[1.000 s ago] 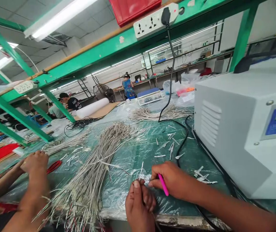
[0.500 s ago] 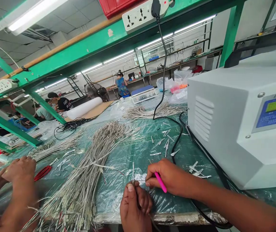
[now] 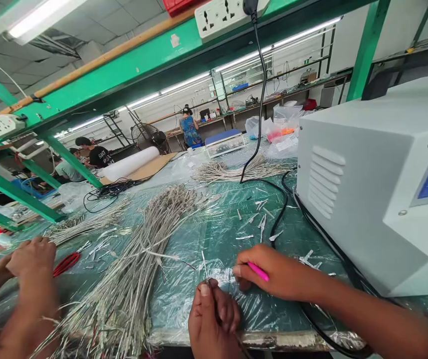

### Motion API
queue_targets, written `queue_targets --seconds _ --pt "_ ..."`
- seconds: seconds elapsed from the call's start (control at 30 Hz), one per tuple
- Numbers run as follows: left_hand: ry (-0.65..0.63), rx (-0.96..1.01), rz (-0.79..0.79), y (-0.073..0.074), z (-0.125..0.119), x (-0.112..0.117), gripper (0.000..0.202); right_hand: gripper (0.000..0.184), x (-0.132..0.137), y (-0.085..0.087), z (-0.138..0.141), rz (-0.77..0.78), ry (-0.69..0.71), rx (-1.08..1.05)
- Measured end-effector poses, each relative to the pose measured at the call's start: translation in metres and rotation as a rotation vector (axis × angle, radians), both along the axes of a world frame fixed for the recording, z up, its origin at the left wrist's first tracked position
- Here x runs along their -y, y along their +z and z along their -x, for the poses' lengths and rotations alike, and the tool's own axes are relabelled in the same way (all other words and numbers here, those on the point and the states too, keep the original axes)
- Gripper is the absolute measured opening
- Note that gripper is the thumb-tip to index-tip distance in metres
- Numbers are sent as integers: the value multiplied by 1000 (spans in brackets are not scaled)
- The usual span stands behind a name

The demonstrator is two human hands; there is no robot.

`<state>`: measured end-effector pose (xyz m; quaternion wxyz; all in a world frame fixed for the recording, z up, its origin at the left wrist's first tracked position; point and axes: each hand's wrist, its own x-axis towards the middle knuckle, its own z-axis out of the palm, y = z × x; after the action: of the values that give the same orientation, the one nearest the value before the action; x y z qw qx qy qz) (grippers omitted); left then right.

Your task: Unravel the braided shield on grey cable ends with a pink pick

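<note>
My left hand [image 3: 212,319] is at the near edge of the bench, fingers pinched on a thin grey wire [image 3: 204,262] whose stripped end sticks up. My right hand [image 3: 274,274] rests on the plastic sheet just to the right of it, closed round a small pink tool [image 3: 258,271], fingertips close to the wire's end. A large bundle of grey wires [image 3: 142,259] lies to the left of my hands. Short cut wire pieces [image 3: 261,222] are scattered beyond my right hand.
A white machine [image 3: 367,184] with a blue display stands at the right, black cables [image 3: 281,219] running past it. A co-worker's hands [image 3: 30,264] work at the left near red wire [image 3: 66,262]. More wire bundles [image 3: 232,172], a scale and bags lie further back.
My right hand has turned the pink tool flatter and shifted slightly right. My left hand keeps its pinch on the wire. The co-worker's hands stayed at the left.
</note>
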<state>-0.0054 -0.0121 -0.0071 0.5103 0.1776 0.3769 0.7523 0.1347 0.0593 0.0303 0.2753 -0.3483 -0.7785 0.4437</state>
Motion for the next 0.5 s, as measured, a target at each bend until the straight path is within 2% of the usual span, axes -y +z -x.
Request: queue_targets --seconds 0.17,0.27,0.33,0.43,0.5 --pt "-28 -25 15 1 1 -1 30 41 -9 -2 -7 -71 -300 -82" --pt "-62 -50 43 0 2 -2 32 36 -8 -1 -9 -200 -420 -169" --pt "-85 -70 65 -2 2 -3 33 28 -5 0 -9 -388 -421 -241" --pt "-106 -87 84 -5 3 -4 33 24 -1 -3 -4 -727 -291 -269" --pt "-113 -93 80 -6 2 -4 33 26 1 -6 1 -850 -212 -226"
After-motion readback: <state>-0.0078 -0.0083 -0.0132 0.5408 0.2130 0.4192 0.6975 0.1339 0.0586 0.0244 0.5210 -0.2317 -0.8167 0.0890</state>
